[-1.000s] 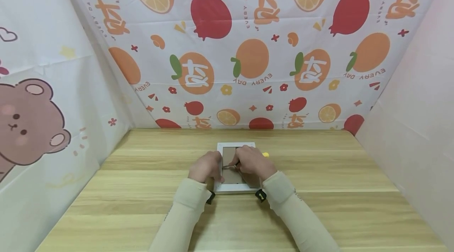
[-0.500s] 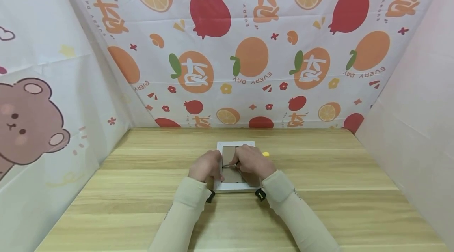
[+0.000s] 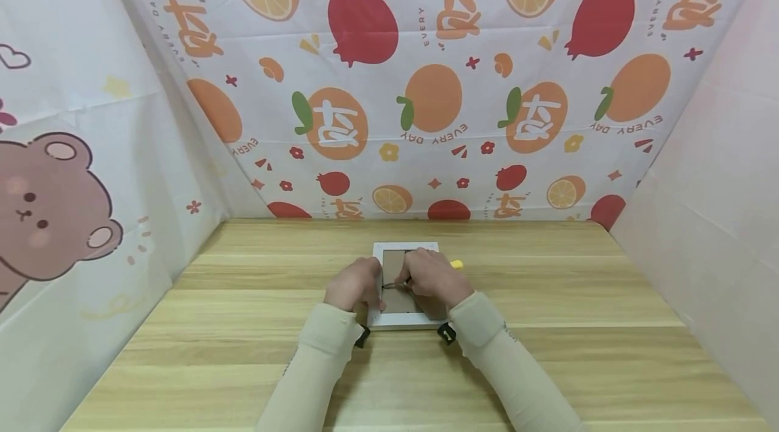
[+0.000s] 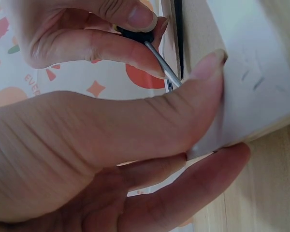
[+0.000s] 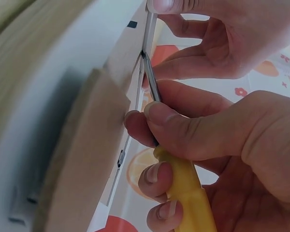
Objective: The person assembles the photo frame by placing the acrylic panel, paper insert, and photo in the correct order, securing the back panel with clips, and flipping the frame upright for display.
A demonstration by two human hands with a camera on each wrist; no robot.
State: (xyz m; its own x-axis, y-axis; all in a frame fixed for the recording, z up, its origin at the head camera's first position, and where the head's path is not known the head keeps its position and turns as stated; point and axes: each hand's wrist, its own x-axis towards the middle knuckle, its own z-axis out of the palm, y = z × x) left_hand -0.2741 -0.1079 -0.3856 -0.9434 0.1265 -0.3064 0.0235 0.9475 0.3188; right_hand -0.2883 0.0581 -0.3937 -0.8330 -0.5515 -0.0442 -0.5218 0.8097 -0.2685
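Observation:
A white picture frame (image 3: 404, 321) lies back side up on the table, its brown backing board (image 3: 394, 266) showing inside the rim. My left hand (image 3: 353, 285) grips the frame's left side, thumb on top and fingers around the outer edge in the left wrist view. My right hand (image 3: 435, 276) holds a screwdriver with a yellow handle (image 5: 186, 188), thumb and fingers pinching it near the shaft (image 5: 152, 83). Its tip meets the inner left edge of the rim, close to my left thumb. Small metal tabs (image 5: 121, 158) line the rim. A brown board piece (image 5: 87, 159) stands out from the back.
The wood-grain table (image 3: 548, 364) stretches out on all sides of the frame. A fruit-print cloth (image 3: 426, 33) hangs behind it, with a bear-print cloth (image 3: 55, 209) at left and a pale sheet (image 3: 718, 182) at right. Black devices (image 3: 447, 333) sit at both wrists.

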